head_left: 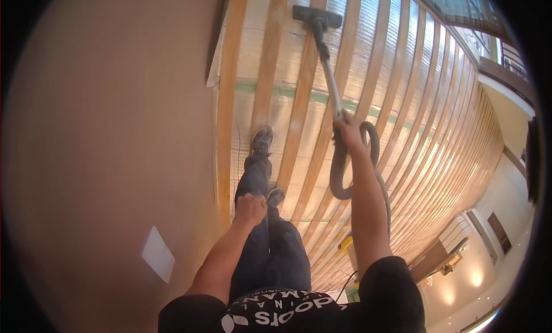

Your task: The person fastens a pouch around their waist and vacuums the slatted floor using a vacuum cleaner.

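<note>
A vacuum cleaner's metal tube [332,83] slants up and away from me, with my right hand [349,130] wrapped round its handle end. The wide dark floor head [317,16] rests across wooden battens near the top of the view. From the handle a grey corrugated hose [339,175] loops down beside my right forearm. My left hand [252,209] is closed in front of my thigh; whether anything is in it is too small to tell. My shoes [263,141] stand on the batten floor below.
Parallel wooden battens [299,111] run over silvery foil sheeting [282,97], crossed by green tape. A plain wall [115,131] with a white plate [158,255] rises at the left. Windows [466,11] are at the upper right. A yellow object [347,245] lies behind my right arm.
</note>
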Demonstrator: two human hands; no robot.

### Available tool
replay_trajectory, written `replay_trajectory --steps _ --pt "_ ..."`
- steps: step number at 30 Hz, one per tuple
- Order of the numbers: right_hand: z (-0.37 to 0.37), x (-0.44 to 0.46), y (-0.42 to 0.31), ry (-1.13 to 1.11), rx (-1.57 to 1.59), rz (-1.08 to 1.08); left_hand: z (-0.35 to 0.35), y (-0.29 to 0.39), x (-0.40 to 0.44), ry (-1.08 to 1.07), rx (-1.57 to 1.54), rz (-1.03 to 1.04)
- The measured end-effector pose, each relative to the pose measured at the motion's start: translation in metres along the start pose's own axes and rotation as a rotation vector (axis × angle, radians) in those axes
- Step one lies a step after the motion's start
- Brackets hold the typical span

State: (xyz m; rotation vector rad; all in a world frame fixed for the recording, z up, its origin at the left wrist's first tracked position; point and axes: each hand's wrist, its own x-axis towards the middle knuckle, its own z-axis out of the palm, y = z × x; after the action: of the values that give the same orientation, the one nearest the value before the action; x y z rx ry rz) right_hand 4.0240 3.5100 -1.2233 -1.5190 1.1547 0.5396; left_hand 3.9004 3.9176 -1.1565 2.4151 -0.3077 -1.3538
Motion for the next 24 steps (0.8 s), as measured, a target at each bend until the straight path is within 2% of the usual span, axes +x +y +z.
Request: replay_trajectory --steps 12,17,20,22,24 --pt "0.021 -0.225 0.27 -0.015 -0.128 0.12 0.121 -0.014 -0.08 0.017 0.121 0.01" --pt "0.018 -0.308 0.345 -0.052 -0.16 0.225 0.178 -0.034 -0.118 0.098 0.146 0.05" --pt "0.026 -0.322 0.472 -0.017 -0.219 0.074 0.193 -0.042 -0.148 0.118 0.097 0.066" --pt "0.025 -0.348 0.496 -0.04 -0.198 0.14 0.194 -0.045 -0.162 0.119 0.061 0.073" --pt "0.018 -0.391 0.465 -0.092 -0.16 0.299 0.194 -0.05 -0.174 0.11 0.032 0.071"
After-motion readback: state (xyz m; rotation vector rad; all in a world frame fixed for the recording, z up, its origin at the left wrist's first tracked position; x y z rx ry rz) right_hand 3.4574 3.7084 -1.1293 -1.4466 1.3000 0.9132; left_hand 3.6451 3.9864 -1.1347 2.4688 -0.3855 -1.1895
